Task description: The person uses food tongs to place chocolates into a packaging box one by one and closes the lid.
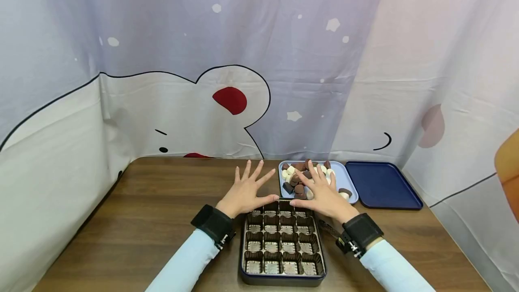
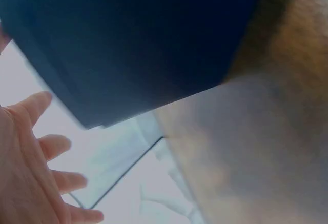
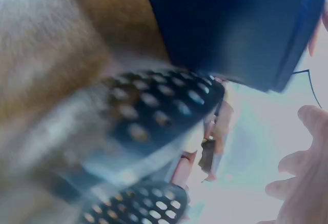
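Observation:
A dark blue box (image 1: 282, 280) stands on the table, fitted with a brown plastic insert (image 1: 279, 234) of several square compartments whose bare bottoms show. Over its far left corner, my left hand (image 1: 242, 196) spreads its fingers and holds nothing. My right hand (image 1: 325, 197) is likewise splayed, above the far right corner, partly covering the chocolates (image 1: 299, 189) on a light blue tray (image 1: 349, 184). Both thumbs point inward near the box's far rim; whether they touch it I cannot tell. Tongs with perforated dark heads (image 3: 164, 101) lie right of the box, partly hidden by my right arm.
A dark blue tray (image 1: 383, 186) lies at the back right, beside the light blue one. The wooden table (image 1: 162, 224) extends to the left. A printed curtain (image 1: 182, 111) hangs behind, and an orange object (image 1: 508, 170) shows at the right edge.

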A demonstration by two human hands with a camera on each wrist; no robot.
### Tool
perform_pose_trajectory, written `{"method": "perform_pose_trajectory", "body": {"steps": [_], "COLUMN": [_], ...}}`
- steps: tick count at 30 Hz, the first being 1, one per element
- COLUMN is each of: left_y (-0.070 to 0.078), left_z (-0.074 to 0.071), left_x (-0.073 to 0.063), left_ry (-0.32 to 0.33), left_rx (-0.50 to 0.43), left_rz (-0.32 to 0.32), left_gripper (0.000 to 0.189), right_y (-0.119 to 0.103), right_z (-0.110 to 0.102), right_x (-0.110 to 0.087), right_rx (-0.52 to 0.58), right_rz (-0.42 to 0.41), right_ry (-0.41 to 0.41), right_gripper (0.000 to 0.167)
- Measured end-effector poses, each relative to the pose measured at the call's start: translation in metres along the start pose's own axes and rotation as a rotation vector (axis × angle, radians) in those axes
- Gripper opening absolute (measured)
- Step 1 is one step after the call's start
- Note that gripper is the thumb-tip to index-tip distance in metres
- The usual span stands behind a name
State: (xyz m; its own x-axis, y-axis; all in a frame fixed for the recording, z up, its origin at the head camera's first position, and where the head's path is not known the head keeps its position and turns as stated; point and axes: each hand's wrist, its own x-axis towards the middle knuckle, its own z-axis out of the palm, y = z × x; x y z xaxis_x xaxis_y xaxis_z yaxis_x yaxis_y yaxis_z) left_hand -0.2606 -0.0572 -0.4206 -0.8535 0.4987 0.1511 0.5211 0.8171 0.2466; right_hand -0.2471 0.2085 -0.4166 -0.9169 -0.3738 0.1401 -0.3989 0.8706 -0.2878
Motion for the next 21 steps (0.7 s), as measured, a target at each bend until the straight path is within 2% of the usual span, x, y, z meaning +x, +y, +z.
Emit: {"method": "perform_pose_trajectory", "body": {"steps": [4,8,11,16,19,21], "left_y": [0.003,0.0,-0.008,-0.031,-0.045,-0.054], "left_z": [-0.016,-0.035,-0.051,-0.07,-0.073,-0.07], "left_x": [-0.002,-0.005,-0.008,-0.02,-0.031,-0.038], "left_ry": [0.035,0.139,0.224,0.323,0.349,0.354], "left_rx": [-0.004,-0.016,-0.028,-0.073,-0.113,-0.172], "left_rz": [0.013,0.053,0.068,0.008,-0.051,-0.085], "left_gripper": [0.073,0.062,0.05,0.038,0.036,0.036], "right_y": [0.001,0.008,0.016,0.035,0.045,0.05], "right_z": [-0.015,-0.037,-0.055,-0.081,-0.09,-0.091], "right_x": [-0.001,-0.004,-0.01,-0.028,-0.042,-0.051], "right_rx": [-0.02,-0.061,-0.073,-0.061,-0.004,0.044], "right_rz": [-0.044,-0.082,-0.075,-0.021,0.031,0.072], "right_ry": [0.045,0.092,0.113,0.153,0.146,0.134], "right_gripper": [0.087,0.073,0.065,0.056,0.055,0.054]}}
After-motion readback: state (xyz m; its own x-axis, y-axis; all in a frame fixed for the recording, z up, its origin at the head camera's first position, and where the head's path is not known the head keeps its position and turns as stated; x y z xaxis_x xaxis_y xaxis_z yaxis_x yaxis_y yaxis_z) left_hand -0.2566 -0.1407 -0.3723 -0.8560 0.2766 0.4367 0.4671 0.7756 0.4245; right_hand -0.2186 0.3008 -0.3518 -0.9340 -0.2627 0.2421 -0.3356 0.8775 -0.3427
